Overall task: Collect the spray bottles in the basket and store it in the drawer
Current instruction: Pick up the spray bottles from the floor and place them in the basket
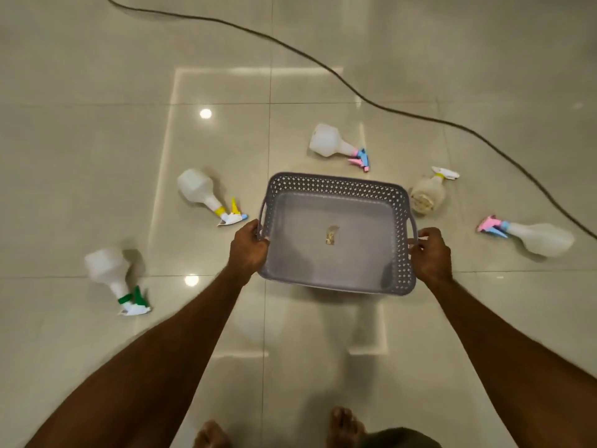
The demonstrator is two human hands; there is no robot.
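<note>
I hold a grey perforated basket (pixel 336 185) above the tiled floor, my left hand (pixel 248 250) gripping its left handle and my right hand (pixel 431 253) its right handle. The basket holds only a small scrap of label on its bottom. Several white spray bottles lie scattered on the floor around it: one with a green nozzle (pixel 109 273) at the left, one with a yellow nozzle (pixel 202 190), one with a pink and blue nozzle (pixel 329 142) behind the basket, a yellowish one (pixel 428 195) beside its right rim, and another pink and blue one (pixel 539 239) at the far right.
A dark cable (pixel 361 95) snakes across the glossy floor from the top left to the right edge. My bare feet (pixel 345 425) show at the bottom edge. No drawer is in view.
</note>
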